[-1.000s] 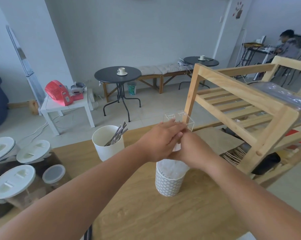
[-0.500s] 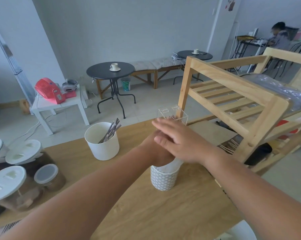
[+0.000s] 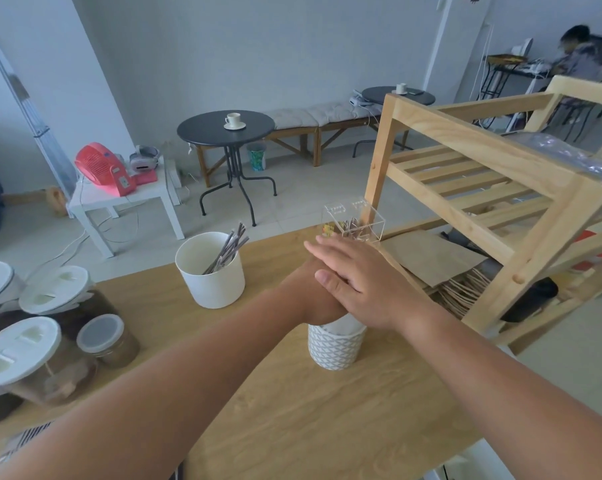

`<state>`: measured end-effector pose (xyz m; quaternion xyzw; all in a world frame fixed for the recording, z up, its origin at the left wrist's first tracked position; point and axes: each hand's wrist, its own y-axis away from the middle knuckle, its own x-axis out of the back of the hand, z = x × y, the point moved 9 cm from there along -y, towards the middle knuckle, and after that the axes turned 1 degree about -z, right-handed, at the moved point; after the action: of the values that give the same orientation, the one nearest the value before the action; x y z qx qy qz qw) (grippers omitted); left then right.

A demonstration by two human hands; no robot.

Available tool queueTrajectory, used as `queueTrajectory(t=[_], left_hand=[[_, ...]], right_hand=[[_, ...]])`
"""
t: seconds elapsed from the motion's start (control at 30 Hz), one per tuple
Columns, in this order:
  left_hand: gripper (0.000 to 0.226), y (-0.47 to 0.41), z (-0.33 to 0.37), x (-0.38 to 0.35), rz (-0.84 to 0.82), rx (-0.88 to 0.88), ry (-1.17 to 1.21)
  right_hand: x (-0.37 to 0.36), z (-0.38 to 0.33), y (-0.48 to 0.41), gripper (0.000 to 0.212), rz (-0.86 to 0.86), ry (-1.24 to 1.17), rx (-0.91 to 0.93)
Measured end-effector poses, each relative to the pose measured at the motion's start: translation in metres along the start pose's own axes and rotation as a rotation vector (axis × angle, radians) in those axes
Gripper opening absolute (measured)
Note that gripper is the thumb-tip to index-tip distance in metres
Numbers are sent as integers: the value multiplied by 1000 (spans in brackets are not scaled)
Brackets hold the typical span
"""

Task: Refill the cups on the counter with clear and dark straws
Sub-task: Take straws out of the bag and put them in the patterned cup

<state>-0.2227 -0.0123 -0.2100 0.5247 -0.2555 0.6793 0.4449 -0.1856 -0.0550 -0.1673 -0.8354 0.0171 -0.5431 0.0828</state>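
Seen left to right on the wooden counter (image 3: 292,410): lidded jars (image 3: 32,355) are grouped at the far left edge, white lids on, brownish contents inside. A plain white cup (image 3: 211,277) is stood upright further right, with a few dark straws (image 3: 227,249) leaned inside toward its right rim. A patterned cup (image 3: 336,346), white with a grey lattice print, is stood near the counter's middle, well apart from the white cup; a pale bundle, likely clear straws (image 3: 341,325), is seen poking out of its top, though the detail is too blurred to be sure. The left hand (image 3: 313,294) is placed right over the patterned cup's mouth, curled closed around the top of that bundle; its fingers are mostly hidden under the other hand, so the exact grip cannot be told. The right hand (image 3: 365,278) is laid flat across the left hand, fingers (image 3: 327,249) stretched out straight and together, palm down, nothing gripped. A small clear plastic box (image 3: 356,220) is set just beyond the hands at the counter's far edge, with small items inside that cannot be made out. A wooden slatted rack (image 3: 483,188) is stood at the right, beside the counter, with brown paper bags (image 3: 438,258) stacked on its lower shelf.
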Motion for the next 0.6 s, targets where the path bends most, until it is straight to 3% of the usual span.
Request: queueTrajectory(t=[0.1, 0.17, 0.33, 0.4, 0.53, 0.6], left_hand=[[26, 23, 1, 35, 151, -151, 152], [37, 48, -15, 55, 294, -202, 228], [35, 121, -83, 58, 505, -46, 274], [34, 143, -118, 37, 426, 90, 246], [38, 186, -196, -38, 2, 371, 125], [43, 209, -222, -63, -125, 442, 40]], right_hand=[[1, 2, 0, 72, 36, 11, -10], [-6, 4, -1, 77, 16, 51, -12], [-37, 12, 1, 95, -147, 292, -78], [-38, 12, 0, 95, -157, 297, -99], [-36, 10, -3, 93, -168, 312, -102], [-36, 9, -3, 92, -187, 341, -107]])
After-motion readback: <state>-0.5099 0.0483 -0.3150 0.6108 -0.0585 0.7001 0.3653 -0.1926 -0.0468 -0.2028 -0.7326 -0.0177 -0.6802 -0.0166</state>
